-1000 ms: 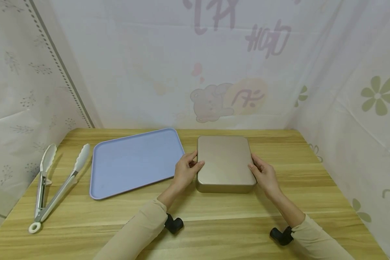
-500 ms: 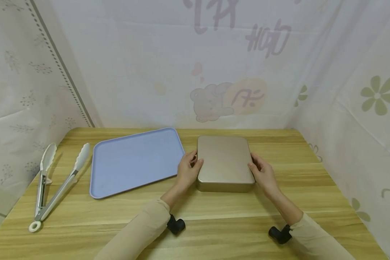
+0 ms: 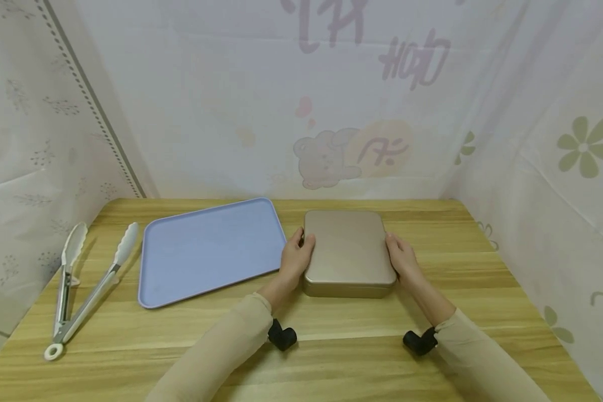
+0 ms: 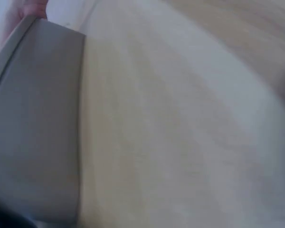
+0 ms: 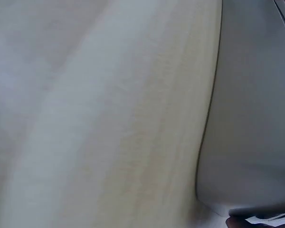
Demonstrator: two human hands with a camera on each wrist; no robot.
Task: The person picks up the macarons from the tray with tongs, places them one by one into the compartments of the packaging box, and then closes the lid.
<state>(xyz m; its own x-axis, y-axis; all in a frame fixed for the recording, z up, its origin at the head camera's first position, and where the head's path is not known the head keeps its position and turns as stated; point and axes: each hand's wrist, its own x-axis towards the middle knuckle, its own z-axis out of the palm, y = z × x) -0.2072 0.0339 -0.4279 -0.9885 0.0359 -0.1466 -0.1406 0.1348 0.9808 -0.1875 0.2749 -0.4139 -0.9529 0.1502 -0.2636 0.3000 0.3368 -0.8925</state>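
A square, champagne-coloured metal tin box with rounded corners rests on the wooden table, its lid on. My left hand grips its left side, the thumb at the top edge and the other fingers partly hidden against the wall. On the opposite side, my right hand holds the box in the same way, its fingers mostly hidden. In the left wrist view, the box's side wall fills the left, with a seam near the lid. The right wrist view has the wall at the right.
A blue-purple rectangular tray lies slanted just left of the box, close to my left hand. Farther left are spread kitchen tongs with pale scalloped tips. Patterned white cloth hangs behind the wooden table and at both sides.
Both hands have slid slightly forward along the box's sides, and the wrists have come closer together. The box stays nearly in place; the tray and tongs have not moved.
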